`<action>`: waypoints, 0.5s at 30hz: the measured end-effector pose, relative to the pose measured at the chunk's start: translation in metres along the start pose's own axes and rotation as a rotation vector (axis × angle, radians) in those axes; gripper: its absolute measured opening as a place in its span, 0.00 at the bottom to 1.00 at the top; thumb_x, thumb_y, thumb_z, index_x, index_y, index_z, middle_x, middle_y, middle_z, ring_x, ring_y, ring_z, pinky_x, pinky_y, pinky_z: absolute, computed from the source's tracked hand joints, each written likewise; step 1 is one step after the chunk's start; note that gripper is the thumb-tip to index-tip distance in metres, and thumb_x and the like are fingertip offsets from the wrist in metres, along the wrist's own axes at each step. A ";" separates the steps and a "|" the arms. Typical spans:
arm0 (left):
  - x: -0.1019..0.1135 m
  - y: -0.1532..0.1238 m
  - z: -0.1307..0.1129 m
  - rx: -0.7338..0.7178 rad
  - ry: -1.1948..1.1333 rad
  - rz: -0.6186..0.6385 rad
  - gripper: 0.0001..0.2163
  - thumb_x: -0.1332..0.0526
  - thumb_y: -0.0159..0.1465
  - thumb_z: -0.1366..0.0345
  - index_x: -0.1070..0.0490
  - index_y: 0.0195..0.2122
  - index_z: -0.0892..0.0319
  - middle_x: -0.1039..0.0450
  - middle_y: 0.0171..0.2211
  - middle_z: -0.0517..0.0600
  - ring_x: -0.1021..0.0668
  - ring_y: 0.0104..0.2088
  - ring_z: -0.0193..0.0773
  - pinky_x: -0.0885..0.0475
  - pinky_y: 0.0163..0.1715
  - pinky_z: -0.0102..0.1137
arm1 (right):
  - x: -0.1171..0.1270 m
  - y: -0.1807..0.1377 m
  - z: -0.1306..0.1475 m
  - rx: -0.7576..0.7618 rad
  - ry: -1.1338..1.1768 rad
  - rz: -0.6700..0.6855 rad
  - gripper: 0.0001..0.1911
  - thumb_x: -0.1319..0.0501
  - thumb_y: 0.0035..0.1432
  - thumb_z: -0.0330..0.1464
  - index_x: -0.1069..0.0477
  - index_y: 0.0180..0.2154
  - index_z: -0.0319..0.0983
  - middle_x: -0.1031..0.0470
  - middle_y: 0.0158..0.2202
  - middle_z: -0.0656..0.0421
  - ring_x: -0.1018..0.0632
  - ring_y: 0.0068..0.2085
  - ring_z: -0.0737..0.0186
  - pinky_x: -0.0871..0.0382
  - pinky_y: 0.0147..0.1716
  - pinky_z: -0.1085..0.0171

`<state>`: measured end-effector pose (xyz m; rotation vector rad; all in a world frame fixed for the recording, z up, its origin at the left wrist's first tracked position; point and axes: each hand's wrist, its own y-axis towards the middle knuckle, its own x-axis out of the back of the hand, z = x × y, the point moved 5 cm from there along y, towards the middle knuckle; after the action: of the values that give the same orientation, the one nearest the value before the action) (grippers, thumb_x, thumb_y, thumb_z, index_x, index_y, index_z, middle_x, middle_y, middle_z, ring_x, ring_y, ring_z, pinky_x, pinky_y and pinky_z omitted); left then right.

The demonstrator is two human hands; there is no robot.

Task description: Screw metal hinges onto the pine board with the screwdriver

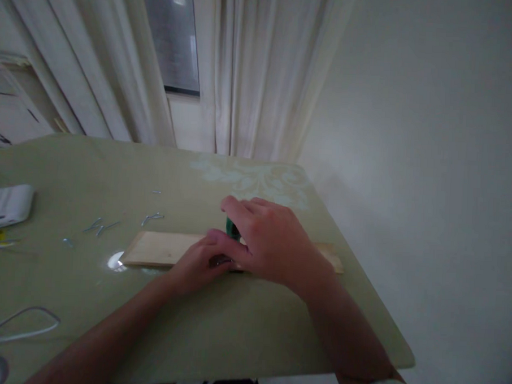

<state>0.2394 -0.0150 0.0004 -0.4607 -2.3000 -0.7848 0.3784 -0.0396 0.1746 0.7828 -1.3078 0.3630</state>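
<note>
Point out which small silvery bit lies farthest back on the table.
The lone bit nearest the curtains, well beyond the wooden board; the other loose bits lie nearer the table's front edge.

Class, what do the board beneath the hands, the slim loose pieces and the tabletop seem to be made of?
Board: probably bare wood, pale, with a knot-like dark spot. Slim pieces: likely metal, since they look silvery. Tabletop: smooth, glossy surface with a bright reflection; plastic or lacquer, unclear.
</note>
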 end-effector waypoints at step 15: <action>-0.005 -0.005 -0.005 -0.151 0.152 -0.059 0.07 0.38 0.74 0.62 0.20 0.42 0.55 0.19 0.39 0.53 0.20 0.42 0.44 0.25 0.46 0.38 | 0.003 -0.005 -0.007 -0.142 -0.059 -0.031 0.19 0.48 0.75 0.48 0.29 0.46 0.41 0.20 0.35 0.56 0.23 0.34 0.58 0.46 0.29 0.61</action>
<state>0.2434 -0.0222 -0.0023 -0.3881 -2.1313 -0.9930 0.3868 -0.0389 0.1752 0.6974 -1.3595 0.2214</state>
